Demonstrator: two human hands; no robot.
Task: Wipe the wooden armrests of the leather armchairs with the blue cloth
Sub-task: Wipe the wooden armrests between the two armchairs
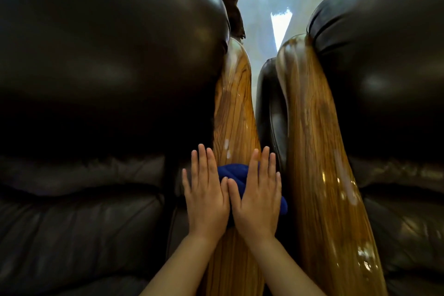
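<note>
Two dark leather armchairs stand side by side, each with a glossy wooden armrest. On the left chair's armrest point(234, 113) lies a bunched blue cloth point(236, 173), mostly covered by my hands. My left hand point(206, 197) and my right hand point(258, 197) lie flat on it, side by side, fingers stretched forward and thumbs touching. The cloth shows between the fingers and at the right edge of my right hand. The right chair's armrest point(319, 163) runs parallel, untouched, with pale streaks on its shine.
The left chair's leather back point(108, 55) and seat cushion point(77, 223) fill the left side. The right chair's leather back point(384, 67) fills the right. A narrow gap point(266, 108) separates the two armrests, with a pale floor point(264, 7) beyond.
</note>
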